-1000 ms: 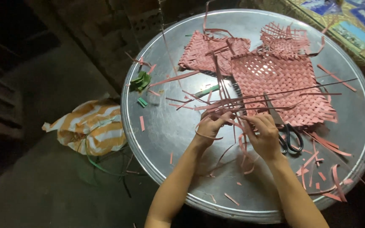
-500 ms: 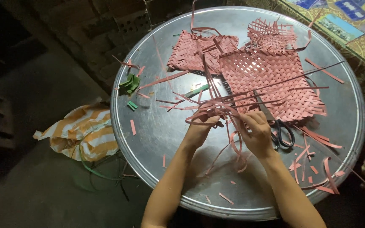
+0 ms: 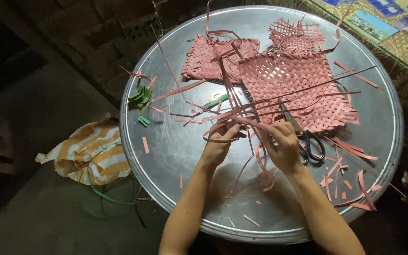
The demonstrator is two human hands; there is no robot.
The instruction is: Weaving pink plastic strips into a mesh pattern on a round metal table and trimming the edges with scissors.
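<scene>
My left hand [image 3: 220, 147] and my right hand [image 3: 284, 147] are side by side over the middle of a round metal tray [image 3: 175, 141]. Both pinch a bundle of long pink strips [image 3: 242, 120] that loops and fans out between them. Just beyond my hands lies a large pink woven mat [image 3: 291, 89]. Two smaller pink woven pieces lie farther back, one at the left [image 3: 213, 59] and one at the top [image 3: 296, 35]. Black-handled scissors [image 3: 310, 144] lie right of my right hand, partly under the strips.
Short pink offcuts [image 3: 343, 174] litter the tray's right and front. Green strip scraps [image 3: 141, 97] lie at its left edge. An orange-and-white striped bag [image 3: 88, 153] sits on the dark floor to the left. A patterned cloth [image 3: 378, 21] shows at top right.
My hands have stayed together on the strip bundle, working it slightly. The view has shifted, so the tray and mats sit more centred and larger.
</scene>
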